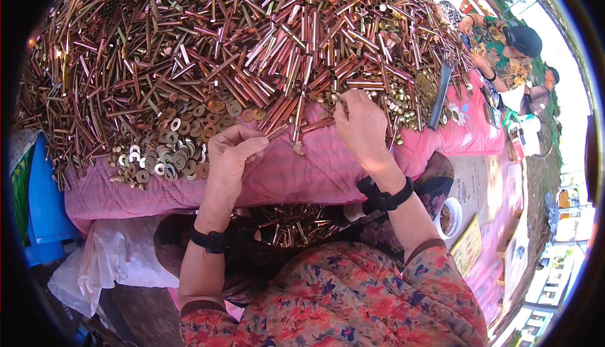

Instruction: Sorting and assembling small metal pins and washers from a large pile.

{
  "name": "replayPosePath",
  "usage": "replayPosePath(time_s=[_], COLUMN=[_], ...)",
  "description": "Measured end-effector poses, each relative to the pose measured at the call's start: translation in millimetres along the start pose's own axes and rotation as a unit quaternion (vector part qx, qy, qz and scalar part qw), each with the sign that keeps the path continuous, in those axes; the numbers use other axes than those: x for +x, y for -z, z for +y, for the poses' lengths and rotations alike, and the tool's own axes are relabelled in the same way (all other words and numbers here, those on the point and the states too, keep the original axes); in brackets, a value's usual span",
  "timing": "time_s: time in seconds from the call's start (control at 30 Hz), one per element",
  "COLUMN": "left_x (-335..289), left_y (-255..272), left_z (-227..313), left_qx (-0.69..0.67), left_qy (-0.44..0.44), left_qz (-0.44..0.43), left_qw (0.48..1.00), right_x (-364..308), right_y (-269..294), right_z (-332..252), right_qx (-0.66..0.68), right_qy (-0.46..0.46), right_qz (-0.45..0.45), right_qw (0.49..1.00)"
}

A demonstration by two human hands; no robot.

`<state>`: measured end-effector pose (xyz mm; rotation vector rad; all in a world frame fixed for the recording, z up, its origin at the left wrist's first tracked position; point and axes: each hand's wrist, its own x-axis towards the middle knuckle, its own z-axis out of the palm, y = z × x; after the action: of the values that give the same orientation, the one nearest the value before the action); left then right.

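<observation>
My left hand (228,158) is closed in a pinch, thumb against forefinger. A thin brassy bolt (277,133) sticks out from its fingertips, with what looks like thread on it. Farther right, my right hand (363,123) bends over the edge of a heap of small brassy nuts (397,104). Its fingers are drawn together, and whatever is between them is hidden. Flat round washers (179,148) lie in a pile left of my left hand. Beyond both hands rises a large mound of coppery metal tubes (208,38), some loose ones reaching between my hands.
A pink quilted cloth (290,180) covers the near edge of the work surface. More metal pieces (299,224) lie in my lap. A dark flat bar (441,95) rests at the right. Blue plastic (50,189) stands left, a white bucket (449,218) right. Other people (510,51) sit at the far right.
</observation>
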<state>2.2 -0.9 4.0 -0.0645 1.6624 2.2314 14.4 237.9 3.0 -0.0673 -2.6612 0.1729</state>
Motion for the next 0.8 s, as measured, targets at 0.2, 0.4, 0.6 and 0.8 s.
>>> replayPosePath(time_s=[0.2,0.4,0.6,0.8], left_x=[0,-2,-2,-2], left_y=[-1,-1,1,4], left_z=[0,6,9,3], left_qx=[-0.029,-0.048,-0.056,-0.03], left_qy=[0.014,0.033,0.052,0.002], left_qz=[-0.042,-0.042,-0.032,-0.055], left_qw=[0.999,0.997,0.997,0.998], right_x=[-13,-23,-26,-28], right_y=[19,19,16,11], right_z=[-32,-48,-52,-51], right_qx=[0.647,0.726,0.677,0.661], right_qy=[-0.144,-0.123,-0.089,-0.125], right_qz=[-0.149,-0.178,-0.169,-0.196], right_qw=[0.734,0.653,0.711,0.714])
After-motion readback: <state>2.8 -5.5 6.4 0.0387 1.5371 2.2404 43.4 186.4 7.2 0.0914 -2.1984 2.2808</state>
